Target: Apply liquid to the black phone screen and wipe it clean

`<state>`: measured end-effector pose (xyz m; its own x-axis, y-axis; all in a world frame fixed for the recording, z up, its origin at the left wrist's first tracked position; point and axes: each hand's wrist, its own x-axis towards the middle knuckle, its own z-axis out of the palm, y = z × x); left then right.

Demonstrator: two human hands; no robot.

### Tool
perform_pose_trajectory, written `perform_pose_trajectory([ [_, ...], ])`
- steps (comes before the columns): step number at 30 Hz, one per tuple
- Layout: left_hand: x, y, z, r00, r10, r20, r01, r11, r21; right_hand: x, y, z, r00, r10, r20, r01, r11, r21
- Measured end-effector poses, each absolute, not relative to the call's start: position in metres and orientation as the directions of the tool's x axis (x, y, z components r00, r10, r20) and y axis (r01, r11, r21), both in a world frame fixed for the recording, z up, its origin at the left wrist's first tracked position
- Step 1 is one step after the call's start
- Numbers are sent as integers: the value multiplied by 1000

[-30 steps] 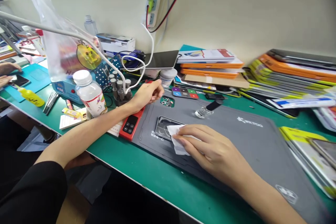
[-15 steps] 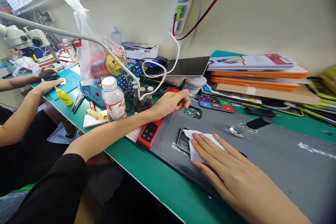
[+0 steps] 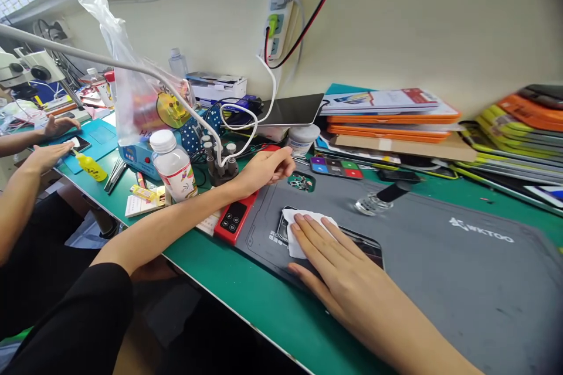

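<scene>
My right hand (image 3: pixel 334 266) lies flat, fingers stretched out, pressing a white wipe (image 3: pixel 295 249) onto a smartphone (image 3: pixel 372 250). The phone rests on the grey work mat (image 3: pixel 440 281); its middle is hidden by the wipe and my hand, while both ends show. My left hand (image 3: pixel 266 173) is loosely curled by the mat's left end, beside the red control strip (image 3: pixel 235 220), with nothing visible in its fingers. Just right of that hand, a small circuit board (image 3: pixel 301 182) sits in a recess of the mat. A clear glass bottle with a black cap (image 3: pixel 373 202) lies tilted beyond the phone.
A white plastic bottle (image 3: pixel 173 167) stands behind my left forearm, near a holder with several small posts (image 3: pixel 220 167). Stacked orange folders (image 3: pixel 391 129) line the wall. At the left, a co-worker's hands (image 3: pixel 48 155) are over a blue mat (image 3: pixel 99 137) near a yellow squeeze bottle (image 3: pixel 91 167).
The view has swung to the right. My right hand and the wipe have slid toward the phone's left end, uncovering its right end. My left hand stays curled in place.
</scene>
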<state>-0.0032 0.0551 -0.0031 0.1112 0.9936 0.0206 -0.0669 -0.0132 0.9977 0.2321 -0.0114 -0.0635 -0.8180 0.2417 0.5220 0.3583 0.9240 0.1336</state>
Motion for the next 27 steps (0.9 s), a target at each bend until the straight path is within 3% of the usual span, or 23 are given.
perform_pose_trajectory([
  [13,-1,57,1,108,993,36,-52,-31,998,231,-14,-47,-842,264,472,383,906,178],
  [27,3,58,4,91,996,22,-45,-18,999,238,-6,-41,-804,370,466,464,880,103],
])
